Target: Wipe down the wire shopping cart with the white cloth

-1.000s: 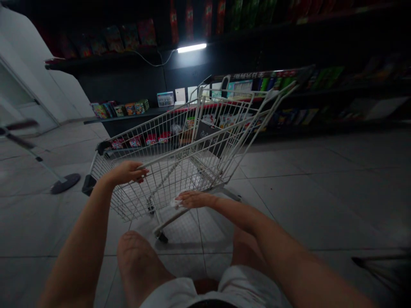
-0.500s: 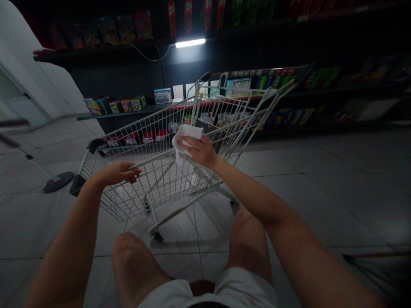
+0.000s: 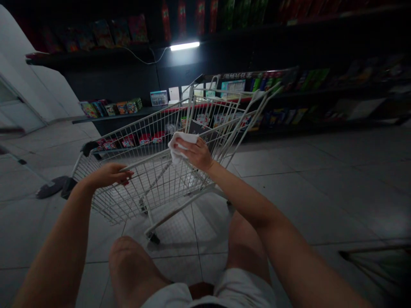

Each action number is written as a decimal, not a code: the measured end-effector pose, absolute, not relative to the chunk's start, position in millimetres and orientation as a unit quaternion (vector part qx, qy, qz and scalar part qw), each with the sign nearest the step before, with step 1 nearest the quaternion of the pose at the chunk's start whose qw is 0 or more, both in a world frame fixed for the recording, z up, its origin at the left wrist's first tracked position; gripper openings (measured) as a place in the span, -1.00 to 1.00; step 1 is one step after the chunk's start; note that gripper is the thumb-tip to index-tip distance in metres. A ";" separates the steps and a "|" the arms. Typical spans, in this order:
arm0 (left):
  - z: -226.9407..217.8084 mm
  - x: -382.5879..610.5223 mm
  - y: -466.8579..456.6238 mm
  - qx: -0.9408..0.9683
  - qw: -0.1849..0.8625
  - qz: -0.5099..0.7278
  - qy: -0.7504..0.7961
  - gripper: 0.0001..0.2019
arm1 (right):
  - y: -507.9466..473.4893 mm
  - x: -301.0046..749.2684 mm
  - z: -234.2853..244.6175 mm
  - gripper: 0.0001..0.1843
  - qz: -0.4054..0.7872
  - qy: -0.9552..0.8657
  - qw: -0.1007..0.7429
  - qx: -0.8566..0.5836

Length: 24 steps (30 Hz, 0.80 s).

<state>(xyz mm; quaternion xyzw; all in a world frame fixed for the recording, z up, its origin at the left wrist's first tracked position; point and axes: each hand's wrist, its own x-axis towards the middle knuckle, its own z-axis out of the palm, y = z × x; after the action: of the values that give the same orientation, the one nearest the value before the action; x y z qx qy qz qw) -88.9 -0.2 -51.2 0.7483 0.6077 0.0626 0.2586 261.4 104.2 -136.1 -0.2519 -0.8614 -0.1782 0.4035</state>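
A white wire shopping cart (image 3: 150, 141) stands tilted on the tiled floor in front of me. My left hand (image 3: 109, 174) is closed over the cart's near top rail. My right hand (image 3: 196, 153) is closed on a crumpled white cloth (image 3: 179, 145) and presses it against the same rail farther right, near the child-seat flap. My bare knees (image 3: 128, 261) show at the bottom of the view.
Dark shelves (image 3: 115, 113) of coloured packets line the back wall under a lit tube lamp (image 3: 184, 45). A stand with a round base (image 3: 48, 188) is at the left. A white wall (image 3: 38, 85) rises at far left. Another dim wire frame (image 3: 375, 261) sits at lower right.
My right hand rose with the cloth from the cart's lower frame to the top rail, then shifted slightly left along it. My left hand kept its grip on the rail.
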 end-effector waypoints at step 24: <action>-38.9 2.8 2.2 0.797 -0.002 0.035 0.603 -0.44 | 104.4 219.6 19.3 -0.63 0.198 -0.911 0.001 -0.362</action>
<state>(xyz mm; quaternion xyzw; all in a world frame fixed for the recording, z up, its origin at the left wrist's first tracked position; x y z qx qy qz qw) 2.8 2.2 -38.9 0.7970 0.6029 0.0350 -0.0016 219.6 104.4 19.3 -0.3623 -0.9108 0.1979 0.0012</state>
